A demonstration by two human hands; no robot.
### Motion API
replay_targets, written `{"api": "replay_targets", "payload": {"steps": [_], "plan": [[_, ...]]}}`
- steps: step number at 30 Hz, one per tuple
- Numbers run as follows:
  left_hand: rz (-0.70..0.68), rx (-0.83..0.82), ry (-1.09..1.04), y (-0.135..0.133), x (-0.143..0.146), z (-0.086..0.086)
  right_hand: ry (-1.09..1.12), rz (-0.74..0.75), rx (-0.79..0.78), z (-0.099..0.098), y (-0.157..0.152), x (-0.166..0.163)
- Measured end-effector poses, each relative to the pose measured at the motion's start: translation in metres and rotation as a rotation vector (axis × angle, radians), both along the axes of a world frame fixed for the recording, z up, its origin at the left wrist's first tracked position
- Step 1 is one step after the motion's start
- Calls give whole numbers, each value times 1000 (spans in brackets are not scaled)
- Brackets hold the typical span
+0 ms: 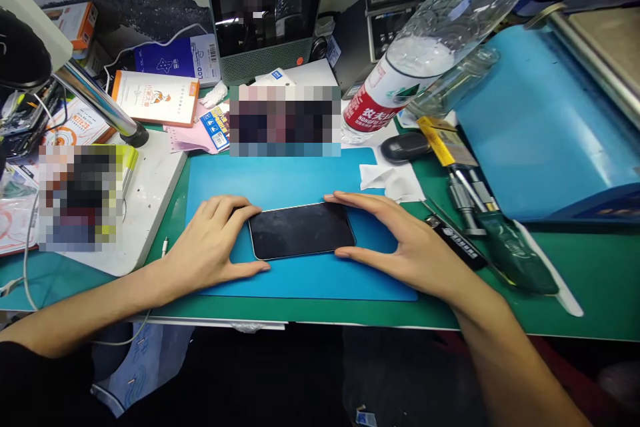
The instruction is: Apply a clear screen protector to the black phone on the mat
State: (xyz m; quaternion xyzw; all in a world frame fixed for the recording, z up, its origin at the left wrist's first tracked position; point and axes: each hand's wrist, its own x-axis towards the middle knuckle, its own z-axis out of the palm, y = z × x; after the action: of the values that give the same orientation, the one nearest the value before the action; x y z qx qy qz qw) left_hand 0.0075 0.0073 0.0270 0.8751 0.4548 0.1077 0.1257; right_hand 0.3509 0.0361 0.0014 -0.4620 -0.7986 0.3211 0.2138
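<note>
A smartphone [302, 231] with a dark, unlit screen lies crosswise between my hands, over the blue mat [300, 282]; I cannot tell whether it rests flat or is raised slightly. My left hand [213, 240] grips its left end, fingers at the far edge and thumb at the near edge. At the right end, my right hand [395, 233] holds it the same way, with fingertips along the far edge and the thumb by the near corner. The screen shows faint smudges. Crumpled white tissue [395, 180] lies just beyond my right hand.
To the right are tweezers, screwdrivers [465, 197], a green-handled tool [517, 253] and a large blue-covered machine [540, 127]. A water bottle [373, 100] stands behind a black mouse [405, 147]. At left are a white lamp base [150, 193], boxes and cables; a screen device [265, 7] stands behind.
</note>
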Motion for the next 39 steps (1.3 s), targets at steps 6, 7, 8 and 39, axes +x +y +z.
{"api": "replay_targets", "payload": {"steps": [6, 7, 8, 39], "plan": [[13, -21, -37, -1, 0, 0, -20, 1, -5, -1, 0, 2], [17, -29, -42, -1, 0, 0, -21, 1, -3, -1, -1, 2], [20, -35, -48, -1, 0, -1, -21, 3, 0, -1, -1, 2], [-6, 103, -72, 1, 1, -2, -24, 74, 96, 2, 0, -2]]}}
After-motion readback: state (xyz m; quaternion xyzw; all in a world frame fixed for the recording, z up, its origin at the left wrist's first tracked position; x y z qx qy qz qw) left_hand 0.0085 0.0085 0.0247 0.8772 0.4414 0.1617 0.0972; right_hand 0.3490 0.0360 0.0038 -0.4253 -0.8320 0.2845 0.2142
